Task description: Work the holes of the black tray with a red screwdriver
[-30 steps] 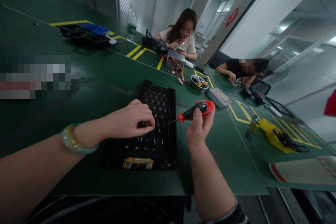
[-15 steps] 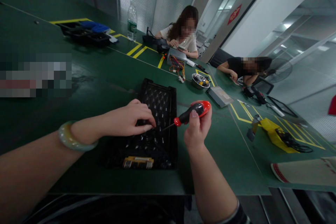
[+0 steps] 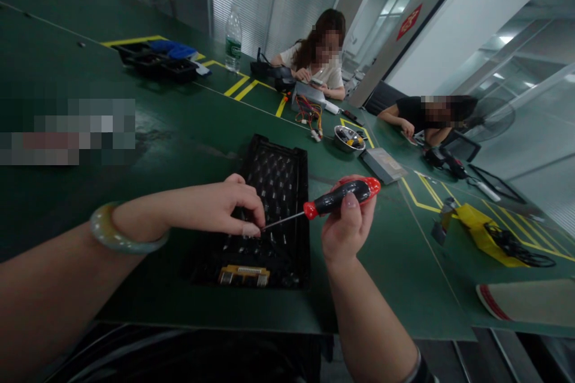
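My right hand [image 3: 347, 227] is wrapped round the red and black handle of a screwdriver [image 3: 335, 198]. Its thin shaft points left and slightly down, over a black casing [image 3: 294, 251]. At the tip, my left hand [image 3: 224, 209] has thumb and index finger pinched together; whatever they hold is too small to make out. The casing lies flat in front of me, with rows of small shiny points inside. A yellow-brown circuit board [image 3: 245, 275] with metal connectors sits at its near end. A pale bracelet [image 3: 105, 230] circles my left wrist.
Beyond the casing stand a metal bowl [image 3: 349, 139] of small parts, a grey metal box [image 3: 384, 166] and a unit with coloured wires [image 3: 309, 111]. A black tray [image 3: 157, 66] lies far left, a yellow item with black cable [image 3: 489, 234] right. Two people sit across the table.
The screwdriver tip has lifted out of the casing to my left fingertips, and my right hand has moved slightly right. My left finger and thumb have closed together at the tip.
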